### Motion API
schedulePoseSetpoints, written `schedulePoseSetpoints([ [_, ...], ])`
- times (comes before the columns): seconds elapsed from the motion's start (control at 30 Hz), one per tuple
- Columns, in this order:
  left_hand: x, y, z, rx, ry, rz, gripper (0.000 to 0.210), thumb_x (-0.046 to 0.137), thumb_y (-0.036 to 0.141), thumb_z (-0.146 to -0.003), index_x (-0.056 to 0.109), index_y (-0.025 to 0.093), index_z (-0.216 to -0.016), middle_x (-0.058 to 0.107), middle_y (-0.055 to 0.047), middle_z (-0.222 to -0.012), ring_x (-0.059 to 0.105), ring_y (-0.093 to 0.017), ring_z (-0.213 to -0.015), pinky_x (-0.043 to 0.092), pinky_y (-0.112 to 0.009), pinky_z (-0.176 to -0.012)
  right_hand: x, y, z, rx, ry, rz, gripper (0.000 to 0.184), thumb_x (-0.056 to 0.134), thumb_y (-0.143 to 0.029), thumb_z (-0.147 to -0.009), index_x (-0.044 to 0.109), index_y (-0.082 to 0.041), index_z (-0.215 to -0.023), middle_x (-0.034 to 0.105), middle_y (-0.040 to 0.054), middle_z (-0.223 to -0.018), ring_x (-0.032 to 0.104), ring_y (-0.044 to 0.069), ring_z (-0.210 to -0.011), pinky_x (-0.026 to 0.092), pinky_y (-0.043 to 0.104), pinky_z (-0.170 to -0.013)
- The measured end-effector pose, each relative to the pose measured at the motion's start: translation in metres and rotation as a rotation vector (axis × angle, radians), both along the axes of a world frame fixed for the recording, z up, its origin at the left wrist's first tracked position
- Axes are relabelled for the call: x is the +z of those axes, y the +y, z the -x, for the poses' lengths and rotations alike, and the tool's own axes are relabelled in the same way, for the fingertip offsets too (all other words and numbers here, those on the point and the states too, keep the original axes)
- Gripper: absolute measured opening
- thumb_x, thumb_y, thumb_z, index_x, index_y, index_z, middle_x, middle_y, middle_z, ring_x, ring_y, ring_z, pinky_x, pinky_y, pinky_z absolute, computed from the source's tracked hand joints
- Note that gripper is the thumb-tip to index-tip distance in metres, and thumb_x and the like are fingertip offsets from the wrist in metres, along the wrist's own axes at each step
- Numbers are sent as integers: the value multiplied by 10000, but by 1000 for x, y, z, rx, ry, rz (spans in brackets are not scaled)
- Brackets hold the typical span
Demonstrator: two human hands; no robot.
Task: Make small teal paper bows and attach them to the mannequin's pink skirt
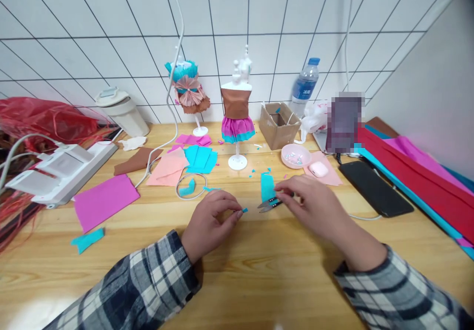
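Observation:
Between its thumb and fingertips, my left hand (215,219) pinches a tiny scrap of turquoise crepe paper (245,210). To the right, my right hand (314,206) is closed around small thread snips (269,204); the blades point left, low over the wood, and the fingers hide part of the handle. Just behind the blades lies a turquoise paper strip (267,188). Beyond both hands stands a small dress form (237,105) on a white round base, wearing a brown top and a magenta skirt with a turquoise hem.
Turquoise sheets (200,159), a peach sheet (168,166) and a magenta sheet (106,201) lie left. A second dressed form (190,91), cardboard box (279,127) and water bottle (305,86) stand along the tiled wall. A pink bowl (296,156) and black phone (375,188) sit right.

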State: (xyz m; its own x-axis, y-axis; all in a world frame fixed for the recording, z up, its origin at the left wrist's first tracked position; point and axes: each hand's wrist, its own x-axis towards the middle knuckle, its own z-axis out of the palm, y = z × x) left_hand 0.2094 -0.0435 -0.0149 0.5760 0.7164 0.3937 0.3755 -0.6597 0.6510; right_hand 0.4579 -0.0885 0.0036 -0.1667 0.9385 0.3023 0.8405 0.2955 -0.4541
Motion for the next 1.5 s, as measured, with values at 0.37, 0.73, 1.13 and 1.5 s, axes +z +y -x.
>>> schedulePoseSetpoints([
  [0.37,-2,2,8,47,-45,253,97,625,239,-824,689,185,-775,668,-53,-822,613,-172,-792,484,-307,-750,-19,14,-7,115,-190,181,87,597,-160,-822,665,-213,-809,672,52,-900,548,229,-904,427,373,-807],
  [0.73,-3,4,7,90,-88,322,121,620,251,-819,670,170,-744,667,-46,-783,609,-165,-772,485,-296,-744,-23,9,-5,16,-72,288,218,621,-115,-759,643,-198,-959,631,38,-850,537,202,-841,396,316,-734],
  [1.13,-1,4,6,146,-141,346,165,623,289,-808,661,159,-714,665,-50,-770,609,-167,-762,487,-305,-748,-10,-2,13,-77,156,152,61,389,-169,-892,414,-225,-898,636,52,-917,589,204,-833,405,317,-703],
  [1.5,0,-16,-7,225,-313,442,180,603,329,-836,643,167,-768,623,-44,-820,579,-165,-807,472,-286,-770,-30,-18,64,25,576,390,364,209,-519,-979,419,-232,-904,519,-27,-666,517,145,-606,395,267,-583],
])
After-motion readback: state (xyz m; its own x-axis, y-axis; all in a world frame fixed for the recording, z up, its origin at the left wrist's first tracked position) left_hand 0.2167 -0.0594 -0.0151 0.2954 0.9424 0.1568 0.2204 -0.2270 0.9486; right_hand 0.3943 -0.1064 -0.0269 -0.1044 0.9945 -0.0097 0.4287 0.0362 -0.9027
